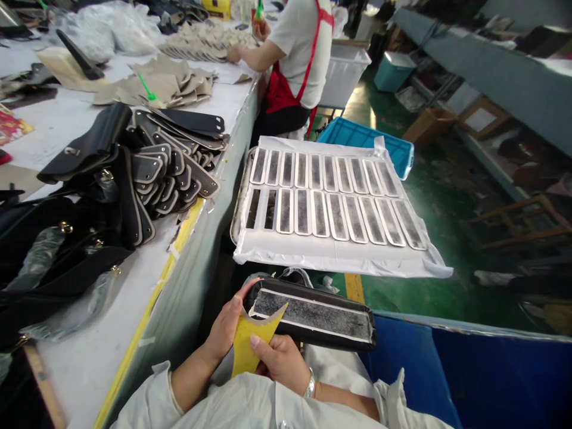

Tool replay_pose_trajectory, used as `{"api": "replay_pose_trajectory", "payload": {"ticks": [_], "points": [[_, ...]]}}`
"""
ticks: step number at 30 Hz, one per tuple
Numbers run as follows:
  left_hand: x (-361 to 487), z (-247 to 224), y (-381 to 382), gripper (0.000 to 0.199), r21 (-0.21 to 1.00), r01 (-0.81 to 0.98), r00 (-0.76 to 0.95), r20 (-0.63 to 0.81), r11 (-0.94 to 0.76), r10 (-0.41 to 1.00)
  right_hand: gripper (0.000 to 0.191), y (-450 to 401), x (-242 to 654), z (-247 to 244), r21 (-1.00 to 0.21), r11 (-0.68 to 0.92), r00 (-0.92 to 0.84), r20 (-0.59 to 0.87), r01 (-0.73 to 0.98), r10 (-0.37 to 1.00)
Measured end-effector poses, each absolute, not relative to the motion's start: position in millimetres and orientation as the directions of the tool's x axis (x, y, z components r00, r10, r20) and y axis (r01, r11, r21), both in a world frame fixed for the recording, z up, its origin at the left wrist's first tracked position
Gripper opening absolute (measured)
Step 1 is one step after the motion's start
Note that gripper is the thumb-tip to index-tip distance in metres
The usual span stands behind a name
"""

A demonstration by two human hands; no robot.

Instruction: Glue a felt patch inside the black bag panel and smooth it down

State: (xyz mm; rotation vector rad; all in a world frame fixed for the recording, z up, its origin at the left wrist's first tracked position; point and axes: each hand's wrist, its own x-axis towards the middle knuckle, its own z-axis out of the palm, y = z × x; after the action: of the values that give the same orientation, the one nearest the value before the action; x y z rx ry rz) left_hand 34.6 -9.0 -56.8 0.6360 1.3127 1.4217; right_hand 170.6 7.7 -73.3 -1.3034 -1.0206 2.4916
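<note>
Across my lap lies a black bag point(330, 295), its long narrow side turned up. A mottled grey strip with white edges point(313, 313) runs along that side. My left hand point(226, 328) is closed around the bag's left end, some fingers hidden behind it. A yellow piece with a curved, pointed top edge point(246, 344) is pinched in my right hand point(281, 357), the thumb on its face. This piece overlaps the left end of the strip. Its lower end disappears against my clothing.
Ahead, a white-covered board point(277, 247) carries two rows of grey strips. Black straps and flaps point(170, 173) are heaped on the left table point(107, 310), beside black bags point(44, 244). A co-worker point(299, 65) sits beyond. Blue bins point(402, 363) stand at my right.
</note>
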Motion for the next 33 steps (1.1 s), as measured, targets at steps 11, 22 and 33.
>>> {"api": "replay_pose_trajectory", "payload": {"ticks": [11, 22, 33], "points": [[34, -55, -8, 0.048, 0.952, -0.224, -0.326, -0.276, 0.210, 0.904, 0.056, 6, 173, -74, -0.613, -0.781, -0.630, -0.654, 0.117, 0.418], [33, -54, -6, 0.042, 0.962, -0.138, -0.340, -0.269, 0.235, 0.901, 0.064, 12, 168, -55, -0.643, -0.739, -0.576, -0.689, 0.202, 0.441], [25, -49, -2, 0.036, 0.906, 0.334, -0.295, -0.161, 0.259, 0.942, 0.055, 13, 172, -37, -0.689, -0.679, -0.542, -0.682, 0.253, 0.491]]}}
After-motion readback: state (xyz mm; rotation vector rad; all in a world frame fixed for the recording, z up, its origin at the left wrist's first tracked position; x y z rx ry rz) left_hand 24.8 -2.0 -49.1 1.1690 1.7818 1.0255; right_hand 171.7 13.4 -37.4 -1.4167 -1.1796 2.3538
